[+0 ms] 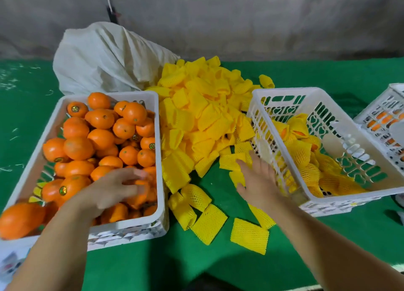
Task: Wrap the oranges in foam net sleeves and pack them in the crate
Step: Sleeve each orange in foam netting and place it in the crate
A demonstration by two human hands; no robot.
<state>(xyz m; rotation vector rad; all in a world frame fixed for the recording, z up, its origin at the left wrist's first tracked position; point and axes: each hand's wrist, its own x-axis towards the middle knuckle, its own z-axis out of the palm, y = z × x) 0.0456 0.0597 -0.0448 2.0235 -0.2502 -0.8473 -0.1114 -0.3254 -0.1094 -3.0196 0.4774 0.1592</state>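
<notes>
A white crate (160, 150) at the left is heaped with bare oranges (100, 135). My left hand (113, 188) is blurred inside its near right corner, fingers curled over an orange there; whether it grips the fruit is unclear. A big pile of yellow foam net sleeves (196, 120) lies in the middle of the green table. My right hand (258, 179) hovers flat with fingers spread over loose sleeves, beside the near left wall of the packing crate (284, 94). That white crate holds several oranges wrapped in sleeves (303, 153).
A white cloth sack (102, 59) lies behind the orange crate. Another white crate (389, 120) with oranges stands at the far right edge. Single sleeves (249, 236) are scattered on the green cloth near me. A grey wall closes the back.
</notes>
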